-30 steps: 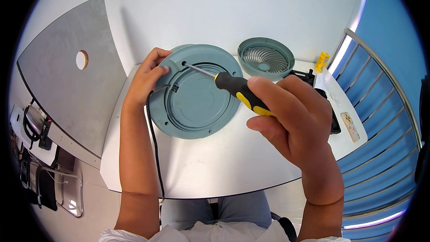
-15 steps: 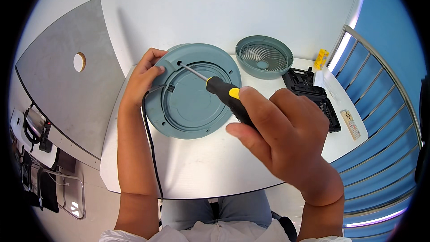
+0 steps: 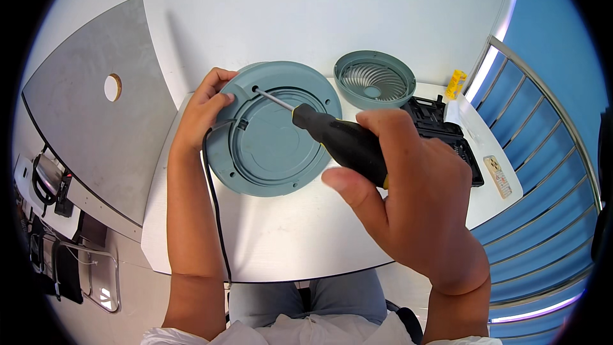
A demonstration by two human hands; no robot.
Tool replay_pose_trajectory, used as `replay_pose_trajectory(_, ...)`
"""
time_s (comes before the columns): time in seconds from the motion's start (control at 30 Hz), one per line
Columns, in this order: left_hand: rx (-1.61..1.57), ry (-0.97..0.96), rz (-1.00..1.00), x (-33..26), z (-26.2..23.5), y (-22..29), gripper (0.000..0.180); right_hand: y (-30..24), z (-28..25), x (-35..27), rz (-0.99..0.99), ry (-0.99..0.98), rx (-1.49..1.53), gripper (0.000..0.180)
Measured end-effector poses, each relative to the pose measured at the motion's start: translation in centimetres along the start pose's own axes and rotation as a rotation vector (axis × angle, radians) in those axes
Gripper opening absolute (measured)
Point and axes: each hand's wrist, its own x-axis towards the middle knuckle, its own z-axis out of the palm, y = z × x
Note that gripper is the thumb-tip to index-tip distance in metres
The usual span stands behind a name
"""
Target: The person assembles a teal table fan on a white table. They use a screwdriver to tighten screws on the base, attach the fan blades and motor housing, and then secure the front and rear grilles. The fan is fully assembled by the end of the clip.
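Two hands: left [image 3: 203, 110] grips one round fan housing [image 3: 273, 129]; right [image 3: 408, 198] clamps one screwdriver [image 3: 332, 137]; one grille [image 3: 375, 80].

Bare forearms, white rolled sleeves, grey trousers.

Single view: head-worn fisheye camera, looking steeply down over white table [image 3: 287, 243] from wearer's seat. Close range: right hand [image 3: 408, 198] fills lower right, left hand [image 3: 204, 108] upper left, forearms entering from lower edge. Straight edges bend toward rim; dark corners outside lens circle. Wall ahead at top, railing [image 3: 543, 134] at right.
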Motion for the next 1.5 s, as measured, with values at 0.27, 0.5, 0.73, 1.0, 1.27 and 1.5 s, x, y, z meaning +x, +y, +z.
replay_pose_trajectory(0.27, 0.019, 0.012, -0.014, -0.1, -0.2, -0.1, 0.033, 0.6, 0.8, 0.0, -0.296, 0.124, -0.048, 0.054)
replay_pose_trajectory(0.5, 0.015, -0.002, -0.001, 0.0, 0.0, 0.1, 0.033, -0.9, 0.5, 0.0, -0.019, 0.047, -0.01, 0.052)
replay_pose_trajectory(0.73, 0.002, -0.008, -0.003, 0.1, -0.1, 0.0, 0.033, 1.7, 1.4, 1.0, -0.403, 0.226, 0.076, 0.051)
replay_pose_trajectory(1.0, 0.024, -0.011, 0.004, 0.1, -0.2, -0.1, 0.033, 1.4, 2.3, 0.1, -0.133, 0.268, 0.028, 0.052)
replay_pose_trajectory(1.27, 0.026, 0.004, -0.009, 0.1, 0.0, 0.0, 0.035, 1.9, 1.9, 0.5, -0.394, 0.215, 0.12, 0.057)
replay_pose_trajectory(1.5, 0.046, 0.011, 0.006, 0.3, -0.1, -0.1, 0.035, 1.5, 2.6, 0.9, -0.226, 0.356, -0.03, 0.044)
